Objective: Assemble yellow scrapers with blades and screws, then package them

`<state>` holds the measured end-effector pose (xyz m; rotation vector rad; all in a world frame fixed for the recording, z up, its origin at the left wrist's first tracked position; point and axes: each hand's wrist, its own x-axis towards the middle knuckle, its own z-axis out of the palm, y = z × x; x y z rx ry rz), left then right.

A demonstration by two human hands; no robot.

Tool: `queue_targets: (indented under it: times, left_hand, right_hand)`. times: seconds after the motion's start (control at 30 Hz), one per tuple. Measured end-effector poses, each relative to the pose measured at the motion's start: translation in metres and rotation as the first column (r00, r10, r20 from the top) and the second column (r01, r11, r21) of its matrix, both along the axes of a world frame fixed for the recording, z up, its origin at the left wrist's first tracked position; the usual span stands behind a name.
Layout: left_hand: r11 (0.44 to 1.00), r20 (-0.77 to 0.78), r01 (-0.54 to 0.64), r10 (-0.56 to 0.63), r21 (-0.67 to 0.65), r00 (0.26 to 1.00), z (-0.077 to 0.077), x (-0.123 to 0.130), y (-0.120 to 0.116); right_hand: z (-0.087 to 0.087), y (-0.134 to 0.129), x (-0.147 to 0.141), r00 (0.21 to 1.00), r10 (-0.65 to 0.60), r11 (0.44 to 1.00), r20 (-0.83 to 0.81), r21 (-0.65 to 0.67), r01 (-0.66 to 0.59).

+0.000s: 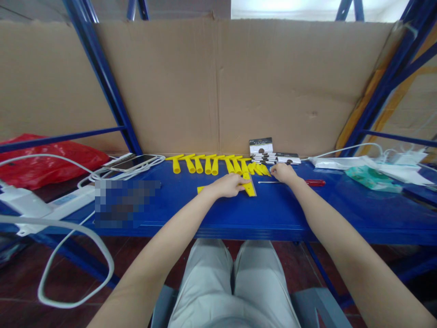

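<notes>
My left hand is closed around a yellow T-shaped scraper, whose wide head with a pale edge sticks out to the right of my fingers. A bit of yellow shows left of my wrist, perhaps the scraper's handle end. My right hand is closed in a pinch beside a small pile of yellow flat pieces; what its fingertips hold, if anything, is too small to make out. A screwdriver with a red handle lies beneath my right wrist. Behind my left hand, several yellow T-shaped scrapers stand in a row.
Black-and-white packets are stacked against the cardboard wall. To the left are a phone, white cables, a power strip and a red bag. A green packet lies on the right of the blue table.
</notes>
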<state>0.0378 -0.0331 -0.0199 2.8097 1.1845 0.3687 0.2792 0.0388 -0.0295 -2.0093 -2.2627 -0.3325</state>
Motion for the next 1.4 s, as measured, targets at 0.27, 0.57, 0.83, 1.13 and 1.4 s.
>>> queue_targets:
  times: [0.27,0.57,0.83,1.13,1.4]
  left_hand:
    - [1.000,-0.025,0.008,-0.008,0.000,1.000,0.000,-0.001,0.001]
    - [1.000,-0.007,0.010,-0.010,-0.005,1.000,0.000,0.000,0.000]
    - [1.000,0.008,0.025,-0.025,-0.009,1.000,0.000,0.000,0.000]
    - [1.000,0.001,0.024,-0.024,-0.006,1.000,0.001,0.000,0.000]
    - [1.000,0.012,0.020,-0.020,-0.010,1.000,0.001,0.000,-0.001]
  right_hand:
    - [-0.004,0.005,0.002,0.995,-0.027,1.000,-0.095,-0.005,0.026]
    - [-0.004,0.009,0.006,0.983,-0.050,0.999,-0.177,-0.006,0.049]
    - [-0.003,0.013,0.022,0.980,-0.028,1.000,-0.197,-0.017,0.025]
    - [0.001,0.002,0.006,0.999,-0.014,1.000,-0.049,-0.023,0.013]
    - [0.004,-0.001,0.002,0.998,0.046,0.998,-0.039,-0.036,-0.047]
